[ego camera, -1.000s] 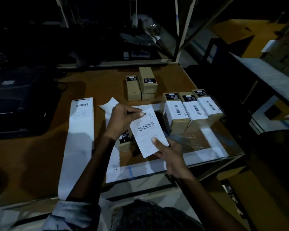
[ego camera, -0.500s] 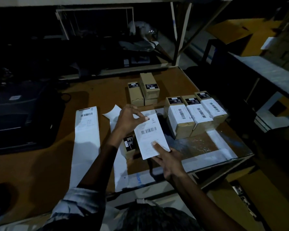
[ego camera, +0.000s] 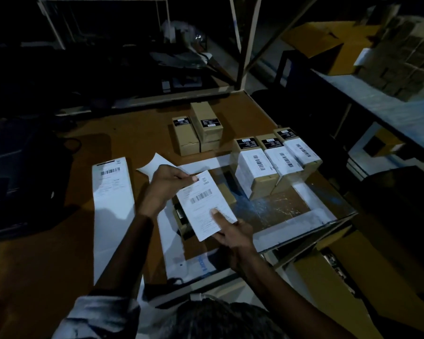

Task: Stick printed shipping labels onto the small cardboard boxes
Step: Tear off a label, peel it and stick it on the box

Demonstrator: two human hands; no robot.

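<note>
A label [ego camera: 206,204], held over a box [ego camera: 227,195] on the surface [ego camera: 137,133]. The left hand [ego camera: 165,185] pinches the label's far upper corner between thumb and fingertips; the right hand [ego camera: 233,234] pinches the near lower edge, thumb on the printed face and fingers curled beneath. The sheet lies tilted, spanning the box, which shows only as a brown edge at the label's right and dark parts at its left; whether the label already touches the box cannot be told.

Handling, as judged: the label is thin, very light and limp, and will sag or curl unless kept taut from two opposite ends, as here. If its backing is off, the underside will cling on first contact, so hold should stay at corners and margins, clear of the barcode. The box appears stiff, light cardboard that may slide under a press; steadying it by its sides would help.

Three boxes [ego camera: 277,165] at right already carry labels; three bare boxes [ego camera: 197,133], one of them stacked, stand farther back. A label strip [ego camera: 113,192] lies flat at left, and loose backing paper [ego camera: 154,166] sits behind the left hand.
</note>
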